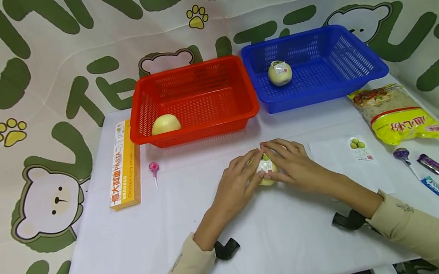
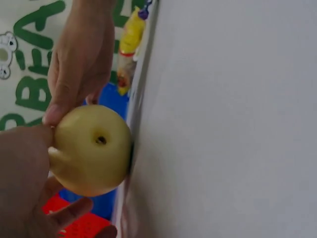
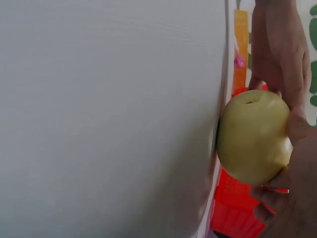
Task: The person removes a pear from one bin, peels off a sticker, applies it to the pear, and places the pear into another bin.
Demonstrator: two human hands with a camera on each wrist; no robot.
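At frame centre, the left hand (image 1: 235, 183) and right hand (image 1: 295, 163) each grip the labelled yellow pear (image 1: 265, 168) resting on the bench (image 1: 173, 231).

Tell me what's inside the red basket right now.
The red basket holds one pale yellow round fruit in its front left corner, bare, with no label showing. The rest of its floor shows only mesh. The front wall hides a strip of floor right behind it.

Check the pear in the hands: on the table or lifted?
On the table: the pear rests on the white table, left hand and right hand around it.
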